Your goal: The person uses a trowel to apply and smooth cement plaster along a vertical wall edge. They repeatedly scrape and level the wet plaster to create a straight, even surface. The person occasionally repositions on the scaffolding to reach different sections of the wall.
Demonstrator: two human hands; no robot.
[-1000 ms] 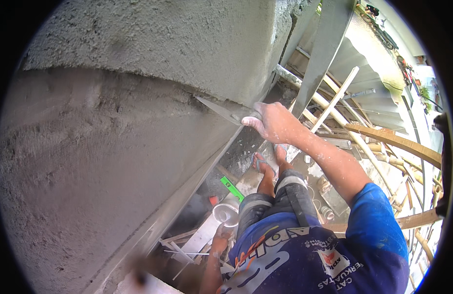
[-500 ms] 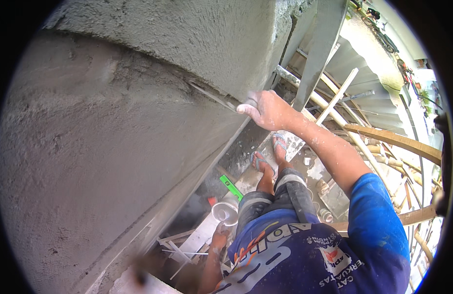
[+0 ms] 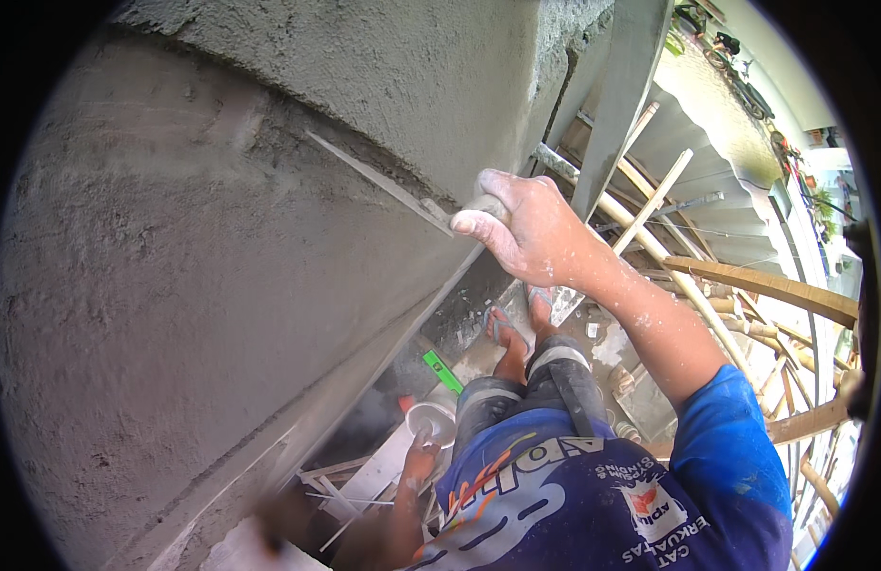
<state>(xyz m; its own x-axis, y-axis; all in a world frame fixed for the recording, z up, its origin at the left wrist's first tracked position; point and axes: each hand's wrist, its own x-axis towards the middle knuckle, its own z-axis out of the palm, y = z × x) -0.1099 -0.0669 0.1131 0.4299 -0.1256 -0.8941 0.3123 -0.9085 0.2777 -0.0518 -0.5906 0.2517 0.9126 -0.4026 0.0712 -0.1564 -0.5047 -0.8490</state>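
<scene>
My right hand (image 3: 531,224), dusted with pale plaster, is closed around the grey handle of a trowel (image 3: 378,181). The trowel's long thin blade shows nearly edge-on and lies against the grey plastered wall (image 3: 202,285), just under a raised ledge (image 3: 364,76) of rough plaster. Lower down, my left hand (image 3: 421,460) is at the rim of a white bucket (image 3: 443,419). Its fingers appear closed on that rim, partly over the inside. The bucket's contents cannot be made out.
A bright green spirit level (image 3: 443,371) and a red object lie near the bucket. My sandalled feet stand on a narrow, debris-strewn surface (image 3: 469,347). Bamboo poles (image 3: 692,295), timber and a corrugated sheet (image 3: 712,181) crowd the right side. A flat grey upright (image 3: 621,105) rises beyond my right hand.
The trowel blade now shows more of its length, its tip farther left and up along the wall. My right hand sits slightly lower; the left hand and bucket have shifted slightly left.
</scene>
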